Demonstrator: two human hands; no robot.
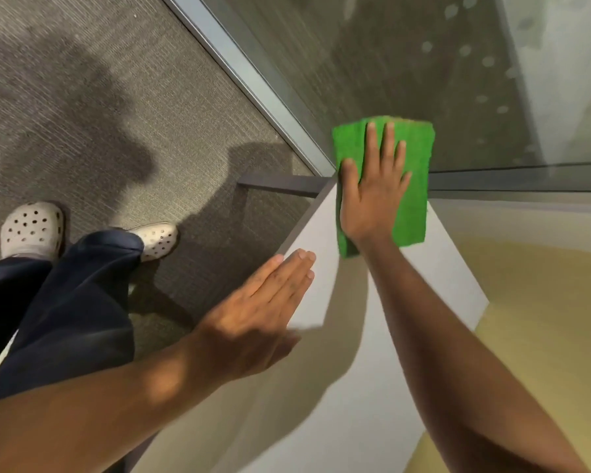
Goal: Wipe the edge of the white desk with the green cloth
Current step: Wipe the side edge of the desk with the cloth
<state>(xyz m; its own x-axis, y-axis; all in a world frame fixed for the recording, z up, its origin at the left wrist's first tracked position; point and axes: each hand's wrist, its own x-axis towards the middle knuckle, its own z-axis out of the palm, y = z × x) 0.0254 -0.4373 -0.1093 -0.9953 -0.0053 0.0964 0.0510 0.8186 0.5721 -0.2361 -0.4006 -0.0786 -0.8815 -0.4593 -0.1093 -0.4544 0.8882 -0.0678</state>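
Note:
A folded green cloth (413,186) lies flat at the far corner of the white desk (321,240), overhanging the desk's far end against the glass wall. My right hand (372,196) presses down on the cloth with its fingers spread, thumb at the cloth's left side near the desk's left edge. My left hand (260,312) rests flat on the desk's left edge nearer to me, fingers together and straight, holding nothing.
A glass wall (406,63) with a metal frame (239,66) stands just beyond the desk. Grey carpet (99,114) lies to the left, with my legs and white clogs (31,230). A yellowish surface (543,302) borders the desk on the right.

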